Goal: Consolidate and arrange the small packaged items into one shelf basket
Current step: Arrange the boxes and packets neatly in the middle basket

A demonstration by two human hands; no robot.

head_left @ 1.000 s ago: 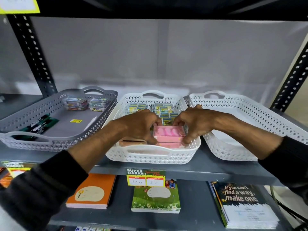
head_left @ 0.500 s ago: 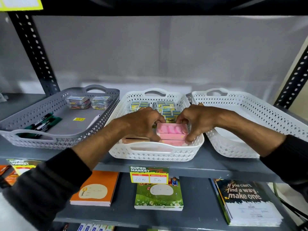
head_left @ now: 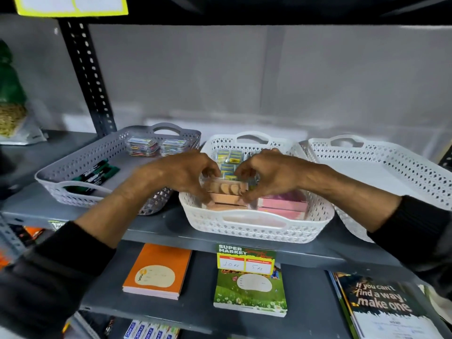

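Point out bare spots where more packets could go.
Right white basket: floor bare. Grey basket: open patch between markers and clip packs. Middle basket: crowded, both hands inside.

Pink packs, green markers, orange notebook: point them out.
pink packs (head_left: 283, 204), head view, front face of the stack.
green markers (head_left: 97, 173), head view, barrels.
orange notebook (head_left: 159, 270), head view, cover.

Grey metal shelving (head_left: 244, 237) with perforated black uprights (head_left: 88, 77) against a plain grey wall (head_left: 269, 77)
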